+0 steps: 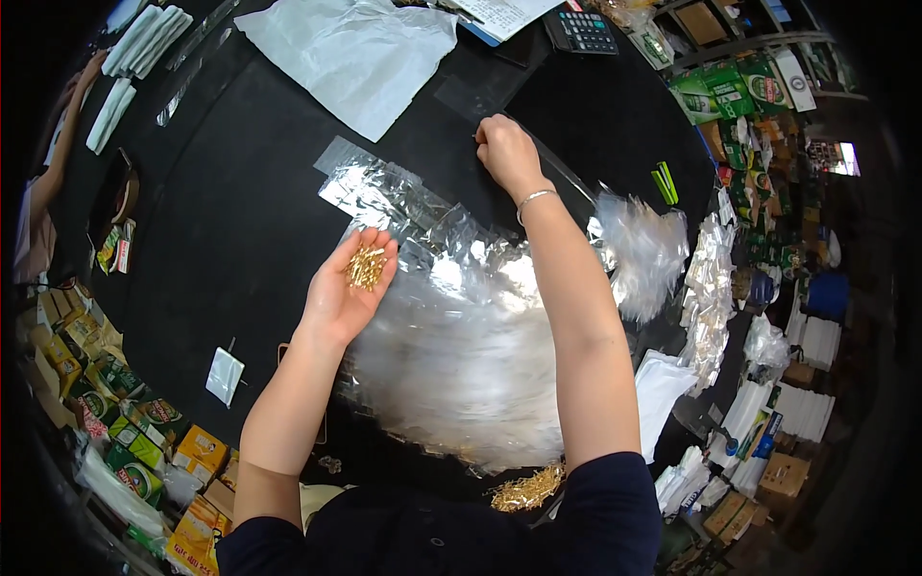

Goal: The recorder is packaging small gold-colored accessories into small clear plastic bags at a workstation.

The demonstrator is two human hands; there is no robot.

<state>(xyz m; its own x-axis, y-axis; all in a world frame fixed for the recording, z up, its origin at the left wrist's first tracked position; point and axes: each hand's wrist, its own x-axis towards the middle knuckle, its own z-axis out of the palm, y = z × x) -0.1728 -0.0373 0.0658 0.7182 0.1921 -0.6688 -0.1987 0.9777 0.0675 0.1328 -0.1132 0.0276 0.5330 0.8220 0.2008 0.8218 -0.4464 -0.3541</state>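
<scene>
My left hand (338, 300) is turned palm up and cupped, holding a heap of small shiny gold pieces (365, 268), thin and short; their exact kind I cannot make out. My right hand (509, 154) is farther forward over the black table (240, 182), its fingers curled together. What those fingers hold, if anything, is hidden. Between my forearms spreads a big pile of clear plastic bags (461, 355), smeared by motion. Several flat clear bags (384, 192) lie at its far left end, just beyond my left fingertips. More gold pieces (526, 488) are heaped close to my body.
A white sheet (355, 58) and a calculator (582, 33) lie at the far side. Right of my arm are clear bags (648, 254) and a green stapler (665, 182). Cartons (202, 451) stand at the lower left. Another person's arm (62, 144) reaches in at far left.
</scene>
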